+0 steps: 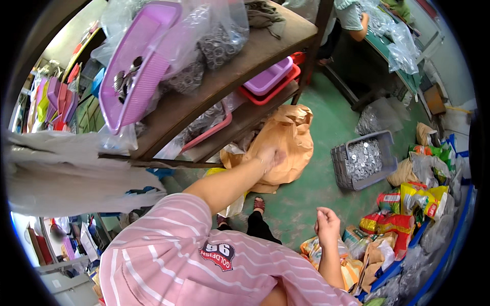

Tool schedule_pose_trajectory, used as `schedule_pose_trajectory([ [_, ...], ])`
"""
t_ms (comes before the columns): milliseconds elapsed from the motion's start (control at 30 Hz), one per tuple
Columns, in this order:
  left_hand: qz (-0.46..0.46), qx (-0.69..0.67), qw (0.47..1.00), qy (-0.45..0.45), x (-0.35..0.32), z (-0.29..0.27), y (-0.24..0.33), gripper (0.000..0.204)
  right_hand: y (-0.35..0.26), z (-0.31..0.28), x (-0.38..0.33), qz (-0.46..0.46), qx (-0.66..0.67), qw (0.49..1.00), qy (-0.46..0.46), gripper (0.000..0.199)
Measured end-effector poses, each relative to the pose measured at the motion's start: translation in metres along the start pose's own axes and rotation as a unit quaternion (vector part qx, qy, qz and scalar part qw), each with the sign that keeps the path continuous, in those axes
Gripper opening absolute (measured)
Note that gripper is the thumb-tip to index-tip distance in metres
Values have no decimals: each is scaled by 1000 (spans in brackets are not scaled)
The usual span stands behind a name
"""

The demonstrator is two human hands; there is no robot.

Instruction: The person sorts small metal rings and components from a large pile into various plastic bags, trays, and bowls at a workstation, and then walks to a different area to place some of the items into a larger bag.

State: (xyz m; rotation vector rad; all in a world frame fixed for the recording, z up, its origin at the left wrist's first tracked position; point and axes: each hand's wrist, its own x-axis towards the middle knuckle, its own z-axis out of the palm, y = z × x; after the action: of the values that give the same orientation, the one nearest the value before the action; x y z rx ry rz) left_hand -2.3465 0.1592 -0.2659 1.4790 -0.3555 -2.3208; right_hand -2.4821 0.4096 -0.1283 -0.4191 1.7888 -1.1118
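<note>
My left arm reaches forward to a large crumpled brown paper bag (292, 137) beside the wooden shelf. My left hand (273, 157) is against the bag's near side. Its fingers are blurred and partly hidden, so their grip does not show. Out to the right, my right hand (327, 222) hangs in the air with its fingers curled in and nothing visible in them. Ahead of it on the green floor stands a grey plastic crate (346, 166) holding many small shiny metal pieces (364, 159).
The wooden shelf (224, 84) carries a purple basket (133, 61) with spoon-like metal items and clear bags of metal rings (222, 46). Purple and red trays (268, 79) sit lower. Colourful sacks (393, 224) line the right side. At the back, a person (352, 20) is beside a green table (390, 51).
</note>
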Motion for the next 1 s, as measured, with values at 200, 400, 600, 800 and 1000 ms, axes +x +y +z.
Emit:
schedule_pose_trajectory([
  [200,-84,131,986,57,-159,-77,-34,23,-32,64,18,214,539,757,-301,33],
  [400,67,-14,988,141,-277,-195,-32,21,-65,160,-9,253,581,641,-434,40],
  [600,224,-229,928,192,-376,-310,-88,21,-75,250,-79,309,502,647,-484,43],
  [800,241,-388,860,229,-442,-397,-178,12,-6,330,-123,457,196,679,-540,20],
  [1000,255,-477,764,352,-519,-484,-256,20,18,429,-228,486,36,691,-534,26],
])
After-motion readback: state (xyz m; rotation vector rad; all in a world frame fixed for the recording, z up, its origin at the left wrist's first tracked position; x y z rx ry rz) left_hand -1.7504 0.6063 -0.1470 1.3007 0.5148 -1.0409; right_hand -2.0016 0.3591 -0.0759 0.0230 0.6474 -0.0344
